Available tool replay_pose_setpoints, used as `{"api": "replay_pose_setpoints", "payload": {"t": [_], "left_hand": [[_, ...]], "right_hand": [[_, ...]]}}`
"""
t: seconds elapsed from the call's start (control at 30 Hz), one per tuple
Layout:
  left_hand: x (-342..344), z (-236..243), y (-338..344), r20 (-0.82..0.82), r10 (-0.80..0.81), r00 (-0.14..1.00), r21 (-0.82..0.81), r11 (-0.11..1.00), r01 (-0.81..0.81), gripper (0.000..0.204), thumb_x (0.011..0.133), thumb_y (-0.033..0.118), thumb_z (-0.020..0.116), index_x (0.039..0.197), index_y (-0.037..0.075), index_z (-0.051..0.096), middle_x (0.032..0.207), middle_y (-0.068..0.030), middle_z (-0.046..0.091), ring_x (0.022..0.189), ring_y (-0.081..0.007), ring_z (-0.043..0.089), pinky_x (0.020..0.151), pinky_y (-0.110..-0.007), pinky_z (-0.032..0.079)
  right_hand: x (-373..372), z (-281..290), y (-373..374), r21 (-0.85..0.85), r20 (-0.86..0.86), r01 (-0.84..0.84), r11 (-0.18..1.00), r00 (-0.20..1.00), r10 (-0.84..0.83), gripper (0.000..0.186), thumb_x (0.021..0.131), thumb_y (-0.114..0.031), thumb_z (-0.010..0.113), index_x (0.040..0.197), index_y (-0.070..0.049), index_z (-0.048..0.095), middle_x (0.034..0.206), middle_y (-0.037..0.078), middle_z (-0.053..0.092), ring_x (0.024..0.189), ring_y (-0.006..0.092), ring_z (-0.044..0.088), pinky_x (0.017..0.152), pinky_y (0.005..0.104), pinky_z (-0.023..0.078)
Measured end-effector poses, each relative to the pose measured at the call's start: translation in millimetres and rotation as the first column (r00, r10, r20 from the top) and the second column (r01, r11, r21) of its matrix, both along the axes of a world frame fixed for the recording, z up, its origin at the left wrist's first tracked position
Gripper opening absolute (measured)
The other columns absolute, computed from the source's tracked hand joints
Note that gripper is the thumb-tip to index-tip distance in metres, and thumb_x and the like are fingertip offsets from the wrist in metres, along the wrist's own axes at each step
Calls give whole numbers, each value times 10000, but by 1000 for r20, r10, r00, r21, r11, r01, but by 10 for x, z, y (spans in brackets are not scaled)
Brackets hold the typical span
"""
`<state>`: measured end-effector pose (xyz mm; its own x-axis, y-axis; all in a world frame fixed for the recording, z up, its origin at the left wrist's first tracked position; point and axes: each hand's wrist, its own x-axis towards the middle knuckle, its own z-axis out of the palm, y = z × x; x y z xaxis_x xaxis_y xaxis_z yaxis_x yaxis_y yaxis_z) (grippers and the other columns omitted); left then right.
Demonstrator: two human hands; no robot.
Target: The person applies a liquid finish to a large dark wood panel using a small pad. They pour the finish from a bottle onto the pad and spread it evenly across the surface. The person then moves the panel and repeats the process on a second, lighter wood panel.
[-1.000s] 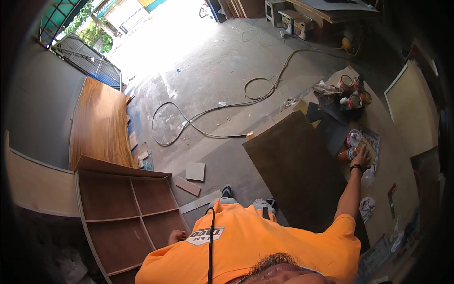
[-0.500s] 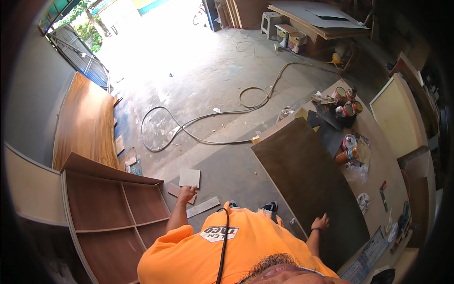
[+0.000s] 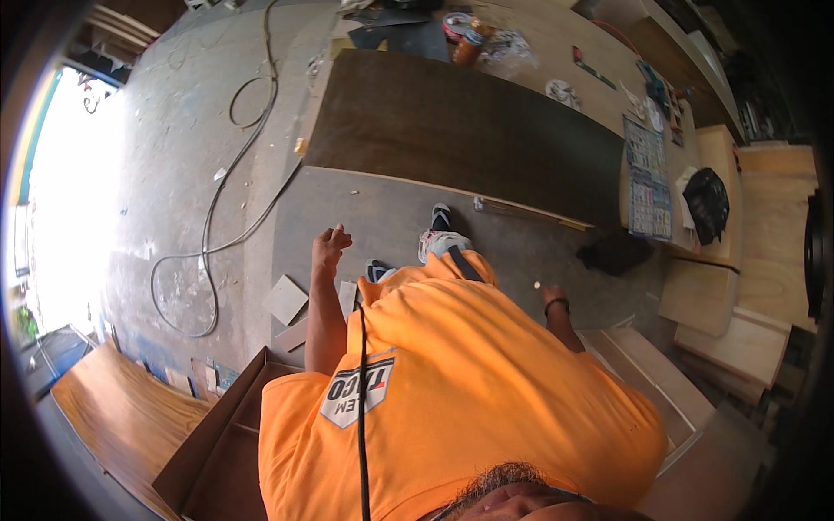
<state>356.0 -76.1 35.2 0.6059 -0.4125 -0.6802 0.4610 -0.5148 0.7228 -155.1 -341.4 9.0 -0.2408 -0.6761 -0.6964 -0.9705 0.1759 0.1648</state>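
From head height, a single wide view looks steeply downward, so the orange shirt [image 3: 495, 373] is very near below, while the table [image 3: 556, 30] and floor [image 3: 182, 122] appear farther off.

Holds left hand [image 3: 329, 248] out ahead of torso [image 3: 469, 373], empty, with fingers [image 3: 344, 236] slightly parted and loosely bent. Stretches left forearm [image 3: 326, 317] nearly straight forward, with left wrist [image 3: 323, 271] roughly in line. Carries right hand [image 3: 551, 294] off to the right, less far forward, too small and foreshortened to show how tightly it curls. Shows just a short stretch of right forearm [image 3: 566, 333] behind right wrist [image 3: 557, 307]. Spreads the 2 hands well apart.
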Motion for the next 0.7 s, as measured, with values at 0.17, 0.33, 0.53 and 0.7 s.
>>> {"api": "replay_pose_setpoints", "payload": {"t": [0.17,0.33,0.53,0.7], "left_hand": [[-181,-34,-630,-222,-76,972,-10,997,75,501,921,495,439,1111,46,553,1021,-96,641,944,-213,620,819,-376,422],[-344,-327,-1095,-304,63,951,71,997,-43,683,909,589,378,1197,-18,498,1120,-142,604,1021,-249,588,871,-400,415],[-1022,-948,-1821,-397,263,879,139,964,-225,530,849,606,504,978,96,564,847,-45,635,797,-158,611,688,-318,420],[-1446,-1382,-2602,-490,384,783,151,922,-357,901,839,685,417,1346,-53,329,1319,-173,471,1148,-267,519,927,-394,398]], "right_hand": [[351,-45,-1002,-383,309,27,923,946,100,426,843,-344,474,1105,-25,580,1152,194,578,1083,360,535,890,434,435],[1251,-111,-2464,-579,435,-104,809,799,414,453,858,-424,484,1114,-68,598,1126,155,604,1071,342,544,919,427,424],[2373,-420,-4159,-591,369,-396,703,642,672,384,864,-390,560,1032,-50,619,992,167,642,954,341,602,813,417,469],[2834,-1052,-5331,-570,252,-509,646,639,726,609,869,-538,447,1218,-47,538,1212,208,547,1141,382,496,974,446,370]]}}
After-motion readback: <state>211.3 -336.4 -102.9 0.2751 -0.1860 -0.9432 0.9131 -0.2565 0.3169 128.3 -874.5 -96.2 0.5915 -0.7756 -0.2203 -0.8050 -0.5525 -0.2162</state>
